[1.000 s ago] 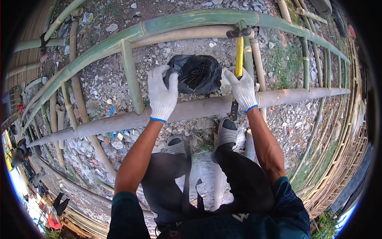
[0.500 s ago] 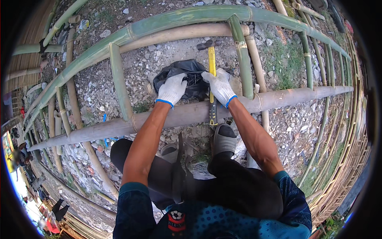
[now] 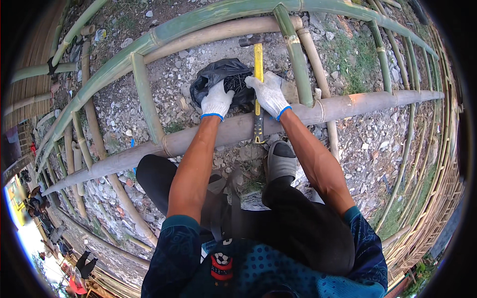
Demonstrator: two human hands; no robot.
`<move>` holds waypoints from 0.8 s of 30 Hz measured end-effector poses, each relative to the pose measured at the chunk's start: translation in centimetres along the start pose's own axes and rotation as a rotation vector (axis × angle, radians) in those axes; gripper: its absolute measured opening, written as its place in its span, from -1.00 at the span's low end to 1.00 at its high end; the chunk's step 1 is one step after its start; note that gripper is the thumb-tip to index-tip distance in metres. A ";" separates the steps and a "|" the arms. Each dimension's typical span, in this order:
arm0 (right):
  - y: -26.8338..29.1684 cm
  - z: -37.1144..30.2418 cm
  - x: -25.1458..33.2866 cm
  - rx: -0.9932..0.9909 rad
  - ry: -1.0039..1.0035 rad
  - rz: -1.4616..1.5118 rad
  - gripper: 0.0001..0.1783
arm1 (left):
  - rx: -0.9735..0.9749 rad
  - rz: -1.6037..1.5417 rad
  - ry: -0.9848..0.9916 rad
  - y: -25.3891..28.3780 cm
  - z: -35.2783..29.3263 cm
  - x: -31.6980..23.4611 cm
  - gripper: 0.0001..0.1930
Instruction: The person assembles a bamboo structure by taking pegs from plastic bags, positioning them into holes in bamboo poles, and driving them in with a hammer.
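Observation:
A black plastic bag lies crumpled on the rubble, with many thin dark nails showing in its mouth. My left hand, in a white knit glove, is closed on the near side of the bag; its fingertips are partly hidden in the folds. Beside the bag, my gloved right hand closes round a hammer with a yellow and black handle. The thumb crosses the handle and reaches the bag's right rim. The hammer's head points away from me, and its handle end lies over a thick bamboo pole.
Beyond the bag runs a long green bamboo pole, joined to the near pole by upright pieces such as a green bamboo post. My sandalled foot is on the stony ground. Bamboo slats line the right side.
My left hand has gone further into the bag's near side, and its fingertips are less visible. The view has shifted slightly; my right hand and the hammer keep much the same place.

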State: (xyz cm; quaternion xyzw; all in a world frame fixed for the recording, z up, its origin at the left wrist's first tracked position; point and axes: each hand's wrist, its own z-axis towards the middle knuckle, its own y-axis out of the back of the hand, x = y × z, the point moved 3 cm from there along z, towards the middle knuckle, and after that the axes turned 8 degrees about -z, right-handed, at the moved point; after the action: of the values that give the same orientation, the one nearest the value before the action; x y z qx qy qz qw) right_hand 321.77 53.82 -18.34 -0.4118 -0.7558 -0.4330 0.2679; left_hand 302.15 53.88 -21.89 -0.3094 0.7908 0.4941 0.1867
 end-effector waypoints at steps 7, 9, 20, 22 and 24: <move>-0.2 0.2 -0.1 0.009 0.034 -0.008 -0.46 | -0.062 0.051 0.054 -0.2 0.1 -0.7 -0.52; -0.2 0.2 -0.5 -0.007 0.043 -0.034 -0.47 | -0.051 0.028 0.069 0.0 0.3 -1.1 -0.56; -0.2 -0.5 0.1 -0.203 0.089 0.227 -0.47 | -0.119 -0.259 -0.192 3.6 -1.4 -2.6 -0.63; 1.0 -0.8 0.2 -0.133 0.017 0.154 -0.47 | -0.114 -0.321 -0.187 3.5 -1.8 -3.9 -0.67; 1.8 -0.9 -0.5 -0.050 0.085 0.239 -0.49 | -0.173 -0.395 -0.125 3.3 -3.3 -5.2 -0.72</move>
State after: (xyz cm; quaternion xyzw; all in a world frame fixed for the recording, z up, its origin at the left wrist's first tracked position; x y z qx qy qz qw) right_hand 323.62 53.32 -17.48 -0.4865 -0.6783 -0.4337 0.3392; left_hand 303.79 53.49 -15.14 -0.4416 0.6566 0.5321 0.3013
